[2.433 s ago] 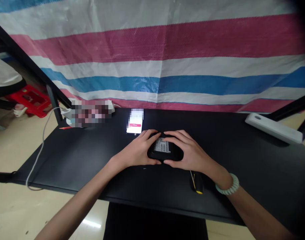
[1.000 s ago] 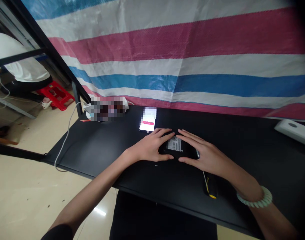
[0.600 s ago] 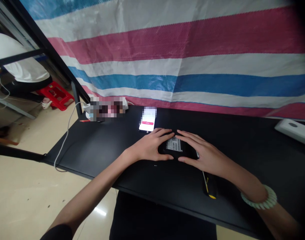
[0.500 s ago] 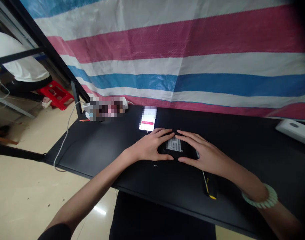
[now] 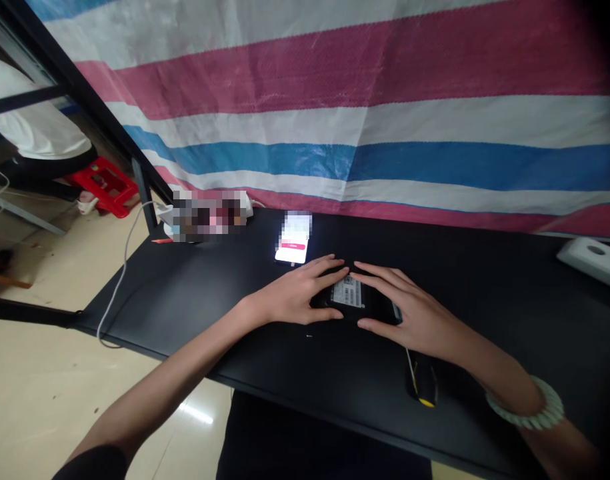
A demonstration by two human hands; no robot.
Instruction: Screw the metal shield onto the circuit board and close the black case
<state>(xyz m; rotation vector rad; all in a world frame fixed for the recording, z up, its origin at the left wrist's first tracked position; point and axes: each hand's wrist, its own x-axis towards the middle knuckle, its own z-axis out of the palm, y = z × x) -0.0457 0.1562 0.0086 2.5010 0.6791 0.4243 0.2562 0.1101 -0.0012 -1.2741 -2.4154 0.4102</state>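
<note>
A flat black device (image 5: pixel 377 303) lies on the table between my hands, its printed white label (image 5: pixel 348 291) facing up. My left hand (image 5: pixel 299 293) grips the left end, thumb on the near side and fingers on the far side. Around the right end curves my right hand (image 5: pixel 409 307) in the same way, covering much of that side. Just below the right hand rests a black and yellow screwdriver (image 5: pixel 423 383), its shaft tip hidden by the hand. A tiny light piece (image 5: pixel 309 336), too small to name, lies near my left thumb.
Beyond my left hand is a phone (image 5: pixel 292 243) with a lit screen. A white device (image 5: pixel 592 260) stands far right. Blurred items and a cable (image 5: pixel 115 287) occupy the left corner. Striped sheeting (image 5: pixel 345 127) hangs behind the table. A person (image 5: pixel 39 120) sits by a red stool (image 5: pixel 107 183).
The view has shifted slightly. My left thumb has drawn back a little to the left along the device; both hands stay around it.
</note>
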